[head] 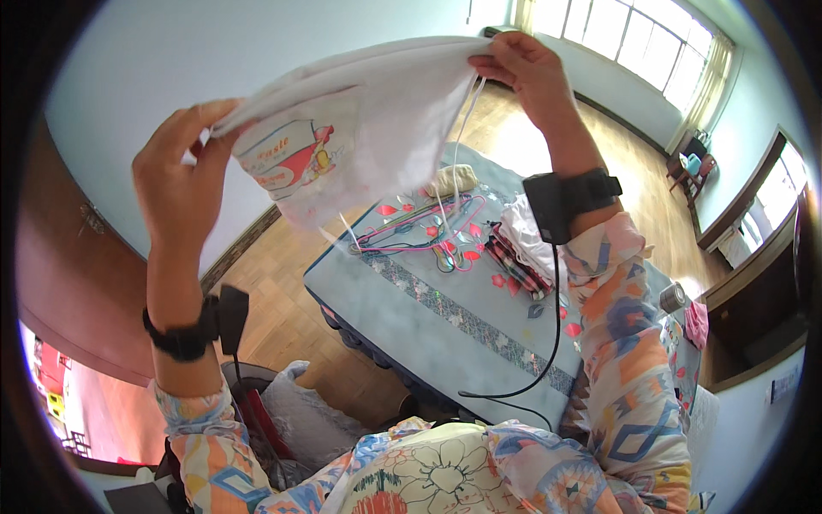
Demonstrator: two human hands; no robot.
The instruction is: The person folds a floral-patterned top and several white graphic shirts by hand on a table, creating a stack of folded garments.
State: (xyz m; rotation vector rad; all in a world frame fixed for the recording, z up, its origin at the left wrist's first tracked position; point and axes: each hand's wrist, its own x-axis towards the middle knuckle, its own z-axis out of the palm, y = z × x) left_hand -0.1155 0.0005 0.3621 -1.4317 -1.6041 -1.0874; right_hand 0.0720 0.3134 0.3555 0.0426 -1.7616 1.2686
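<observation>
A white cloth piece (392, 128), perhaps an apron, hangs stretched between my raised hands. Thin white ties dangle from it, and a coloured print with writing shows on its left half. My left hand (183, 173) pinches its left upper corner. The opposite corner is gripped by my right hand (523, 64), higher and farther off. Below the cloth, pink and dark clothes hangers (417, 241) lie in a pile on a table with a grey-blue floral cover (411, 308). To their right are a folded plaid garment (514, 260) and folded white clothing (530, 231).
A rolled beige cloth (457, 180) lies behind the hangers. A grey cylindrical object (672, 297) and a pink cloth (696, 324) are at the far right. From my right wrist device a black cable (556, 321) trails over the table. A white plastic bag (302, 398) sits at lower left.
</observation>
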